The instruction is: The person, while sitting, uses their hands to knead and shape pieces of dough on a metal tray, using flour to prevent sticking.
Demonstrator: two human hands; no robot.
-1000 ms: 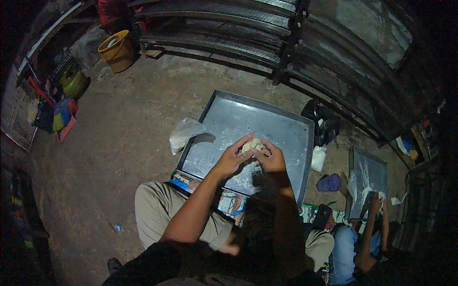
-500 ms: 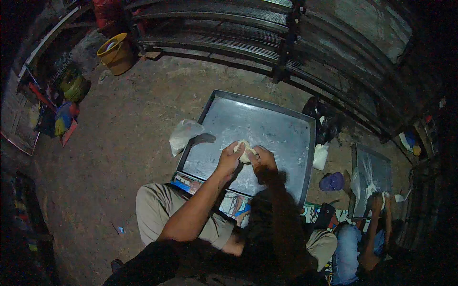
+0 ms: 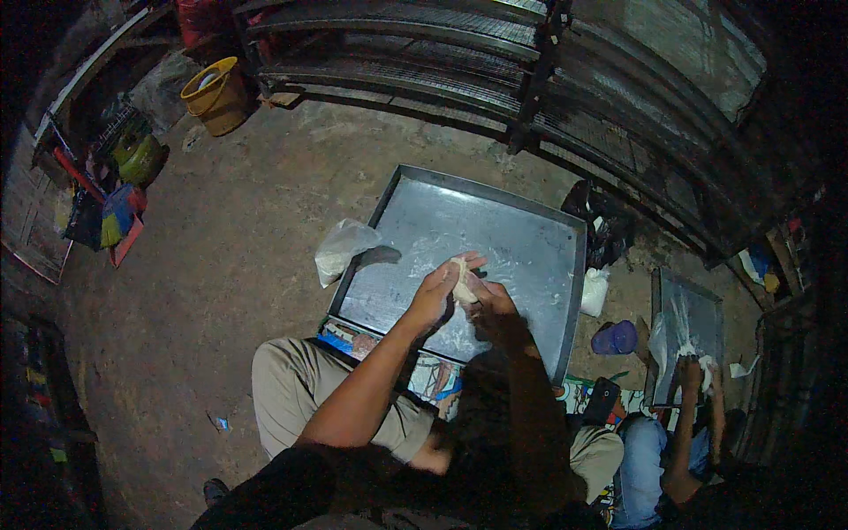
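Left hand (image 3: 435, 291) wrapped on one side of a pale dough lump (image 3: 461, 288), some fingers extended past it; right hand (image 3: 495, 305) gripping the other side, partly in shadow. Dough sits between the two, above a floured metal tray (image 3: 530, 238) that extends beyond both hands. Clear plastic bag with pale contents (image 3: 340, 253) left of the left hand, by the tray edge. White bag (image 3: 594, 292) and purple object (image 3: 615, 337) off to the right of the right hand
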